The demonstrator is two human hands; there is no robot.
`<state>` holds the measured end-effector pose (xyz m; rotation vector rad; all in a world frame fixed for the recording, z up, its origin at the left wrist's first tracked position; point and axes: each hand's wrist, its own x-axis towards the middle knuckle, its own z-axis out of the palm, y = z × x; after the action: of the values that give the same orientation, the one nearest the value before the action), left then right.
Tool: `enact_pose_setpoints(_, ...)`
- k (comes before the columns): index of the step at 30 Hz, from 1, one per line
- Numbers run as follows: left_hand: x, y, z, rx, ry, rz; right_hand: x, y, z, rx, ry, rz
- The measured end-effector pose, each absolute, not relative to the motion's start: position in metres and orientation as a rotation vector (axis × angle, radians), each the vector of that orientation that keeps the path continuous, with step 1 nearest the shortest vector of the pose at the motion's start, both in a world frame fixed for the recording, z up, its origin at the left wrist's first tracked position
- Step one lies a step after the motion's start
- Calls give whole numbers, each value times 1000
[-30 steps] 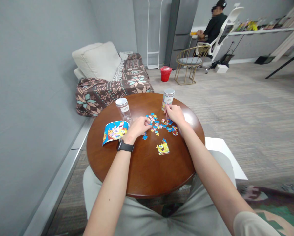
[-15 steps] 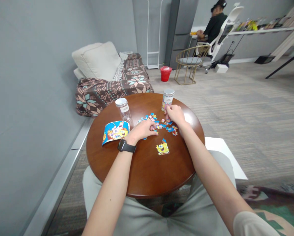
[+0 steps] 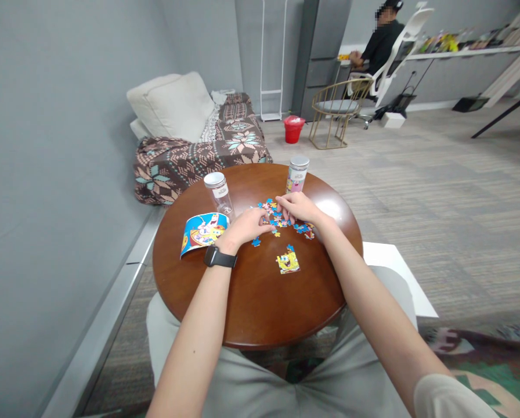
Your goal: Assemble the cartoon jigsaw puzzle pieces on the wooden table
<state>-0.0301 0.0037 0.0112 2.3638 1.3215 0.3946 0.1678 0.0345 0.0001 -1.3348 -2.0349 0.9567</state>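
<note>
Loose jigsaw pieces (image 3: pixel 281 223), mostly blue with pink and yellow, lie in a spread heap on the round brown table (image 3: pixel 268 313). My left hand (image 3: pixel 250 225) rests at the heap's left side, thumb and fingers apart. Over the heap's right part is my right hand (image 3: pixel 298 206), fingers bent downward and apart, hiding some pieces. Closer to me lies a small joined section of puzzle (image 3: pixel 288 262), yellow with a cartoon face and a blue piece at its top. A curled picture sheet (image 3: pixel 202 230) with cartoon figures lies left of my left hand.
A clear jar (image 3: pixel 220 194) with a silver lid stands at the back left of the table, and a printed jar (image 3: pixel 297 174) behind my right hand. Beyond are a covered sofa (image 3: pixel 238 130), a red bin (image 3: pixel 292 130), a wire chair (image 3: pixel 338 110) and a seated person (image 3: pixel 379 46).
My right hand has moved left from beside the printed jar to over the heap. My left hand has shifted slightly left and up, uncovering pieces near its thumb.
</note>
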Motion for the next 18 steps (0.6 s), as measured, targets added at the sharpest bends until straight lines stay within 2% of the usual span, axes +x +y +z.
enact_pose_setpoints(11, -28, 5, 7, 2423, 1204, 318, 169, 38, -4, -1326, -2005, 1025)
enact_pose_setpoints(18, -36, 6, 7, 2358, 1704, 449, 177, 41, -2, -1497, -1792, 783)
